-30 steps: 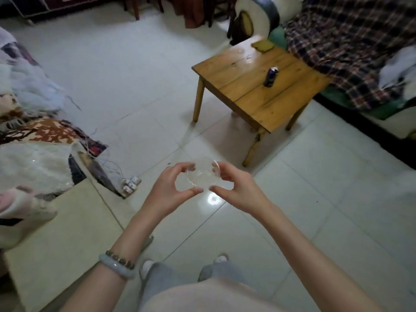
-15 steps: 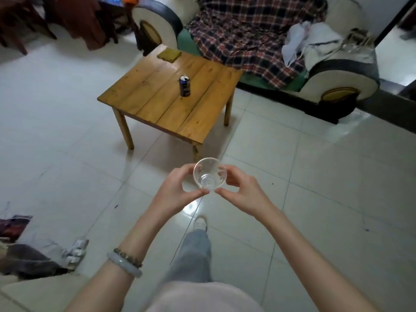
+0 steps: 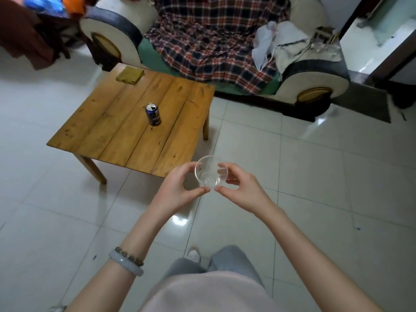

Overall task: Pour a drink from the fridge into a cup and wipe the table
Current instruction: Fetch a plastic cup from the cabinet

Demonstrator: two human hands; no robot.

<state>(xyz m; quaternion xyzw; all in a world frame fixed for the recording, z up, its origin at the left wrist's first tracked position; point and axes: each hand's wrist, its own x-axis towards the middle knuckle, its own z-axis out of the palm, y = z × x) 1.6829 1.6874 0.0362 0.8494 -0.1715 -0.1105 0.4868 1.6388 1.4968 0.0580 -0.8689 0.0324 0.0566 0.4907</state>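
2 hands hold 1 clear cup in the air, over the tiled floor just off the counter's near corner.

Head view: the left hand [image 3: 177, 188] and right hand [image 3: 239, 188] meet around the cup [image 3: 210, 174]; the fingers [image 3: 225, 170] of both curl round its sides and both thumbs pinch in under its base. The cup is see-through and thin-walled, wider at the rim than at the base, its mouth turned up toward the camera so the pale floor [image 3: 315, 176] shows through it. On the wooden counter [image 3: 108, 131], 1 dark blue can [image 3: 153, 114] with a silver top stands upright near the middle, and 1 folded yellowish cloth [image 3: 130, 74] lies at the far corner. Behind it stands a sofa [image 3: 313, 86] draped with a plaid blanket [image 3: 216, 46]. The left wrist wears 2 bracelets [image 3: 127, 262], 1 pale and 1 beaded.
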